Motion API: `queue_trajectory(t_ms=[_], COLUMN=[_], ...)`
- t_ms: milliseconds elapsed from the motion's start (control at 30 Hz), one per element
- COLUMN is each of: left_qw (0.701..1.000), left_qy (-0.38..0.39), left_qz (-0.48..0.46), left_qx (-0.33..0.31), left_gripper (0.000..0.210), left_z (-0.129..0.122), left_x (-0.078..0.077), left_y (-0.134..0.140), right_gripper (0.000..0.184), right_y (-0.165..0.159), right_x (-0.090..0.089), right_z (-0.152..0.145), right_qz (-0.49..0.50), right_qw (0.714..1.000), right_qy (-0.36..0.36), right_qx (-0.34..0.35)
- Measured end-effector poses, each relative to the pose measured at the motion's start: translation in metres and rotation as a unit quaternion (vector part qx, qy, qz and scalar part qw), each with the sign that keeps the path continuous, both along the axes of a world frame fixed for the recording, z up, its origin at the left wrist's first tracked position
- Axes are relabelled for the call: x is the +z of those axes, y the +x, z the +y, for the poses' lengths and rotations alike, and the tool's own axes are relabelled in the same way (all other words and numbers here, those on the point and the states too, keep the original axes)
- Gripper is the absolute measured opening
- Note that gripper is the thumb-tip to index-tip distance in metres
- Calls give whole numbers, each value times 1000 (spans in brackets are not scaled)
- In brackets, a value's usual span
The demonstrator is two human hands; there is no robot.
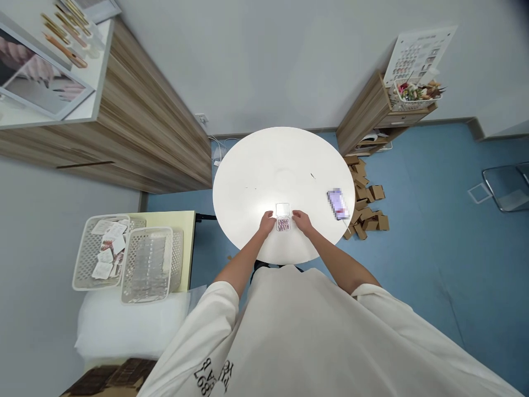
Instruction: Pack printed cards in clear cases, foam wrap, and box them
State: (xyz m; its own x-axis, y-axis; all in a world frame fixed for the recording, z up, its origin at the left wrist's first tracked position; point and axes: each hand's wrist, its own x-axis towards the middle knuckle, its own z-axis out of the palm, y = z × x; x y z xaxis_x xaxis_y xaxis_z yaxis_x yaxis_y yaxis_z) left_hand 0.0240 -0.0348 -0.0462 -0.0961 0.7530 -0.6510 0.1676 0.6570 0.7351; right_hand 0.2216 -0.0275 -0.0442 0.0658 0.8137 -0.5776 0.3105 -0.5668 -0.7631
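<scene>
On the round white table (248, 160) lies a small clear case (282, 209), its lid raised on the far side. Rows of small pink pieces (283, 224), looking like press-on nails, fill its near half. My left hand (268, 223) rests at the case's left side, thumb and fingers apart, the thumb close to its edge. On the other side my right hand (302, 221) has its thumb and fingers apart too, with a small gap to the case. Whether the left thumb touches the case is too small to tell.
A purple blurred phone-like object (338, 204) lies at the table's right. Brown cardboard boxes (366, 207) lie on the floor beyond. White baskets (128, 264) stand on a side table to the left. Wooden cabinets (157, 110) line the wall.
</scene>
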Motion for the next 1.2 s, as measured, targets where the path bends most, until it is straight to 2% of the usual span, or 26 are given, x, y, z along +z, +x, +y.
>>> queue_trajectory(t_ms=[100,233,433,567,733,967,1100,1200], left_qw=[1000,997,997,998,996,998,996,984], left_qy=[5,-20,-15,27,73,38,40,60], left_qz=[-20,-68,-66,-62,-49,-40,18,70], left_qx=[18,24,23,9,2,-14,-78,-151], left_gripper=[54,63,67,57,36,38,36,41], left_z=[18,27,27,26,10,-22,-34,-45], left_x=[-4,-5,6,14,14,-2,-7,-2], left_y=[6,10,1,-4,-10,-17,-19,-22], right_gripper=[57,65,65,61,60,63,63,61], right_y=[-5,-12,-11,-12,-10,-1,-2,-4], right_x=[6,17,32,37,39,33,22,13], right_z=[12,17,16,17,2,-28,-40,-48], right_qz=[50,101,148,164,147,135,75,-22], right_qw=[998,993,986,984,988,989,991,983], right_qy=[-22,-63,-78,-70,-49,-43,-29,11], right_qx=[-15,-10,-19,-17,4,53,109,181])
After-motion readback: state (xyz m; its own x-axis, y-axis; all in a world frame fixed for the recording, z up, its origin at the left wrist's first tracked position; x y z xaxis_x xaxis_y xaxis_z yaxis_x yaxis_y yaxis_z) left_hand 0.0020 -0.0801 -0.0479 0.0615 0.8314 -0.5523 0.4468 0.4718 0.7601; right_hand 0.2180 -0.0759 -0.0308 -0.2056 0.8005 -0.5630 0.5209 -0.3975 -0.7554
